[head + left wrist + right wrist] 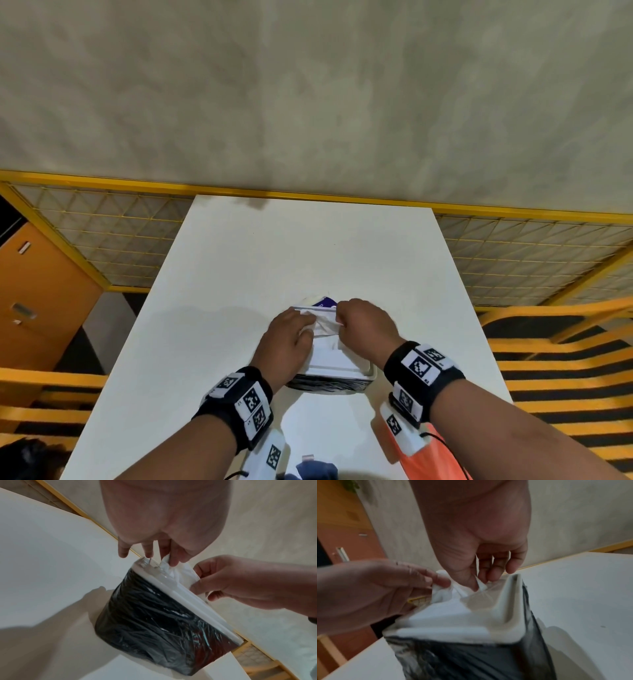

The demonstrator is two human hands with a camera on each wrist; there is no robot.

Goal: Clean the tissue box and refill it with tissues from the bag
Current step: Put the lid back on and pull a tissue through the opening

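Note:
The tissue box (334, 371), with a white lid and dark sides wrapped in clear film, stands in the middle of the white table (239, 274). A crumpled white tissue (323, 327) sticks up from its lid. My left hand (306, 325) pinches the tissue from the left and my right hand (342, 320) pinches it from the right. The left wrist view shows the box's dark side (154, 615), the tissue (181, 573) and both hands' fingertips on it. In the right wrist view the tissue (453, 592) rises from the lid (453, 623). A purple-blue tissue bag (325, 303) lies just behind the box, mostly hidden.
A yellow mesh fence (102, 240) runs behind and beside the table. An orange cabinet (37, 291) stands at the left. Orange fabric (428, 462) and a dark blue item (315, 469) lie at the table's near edge.

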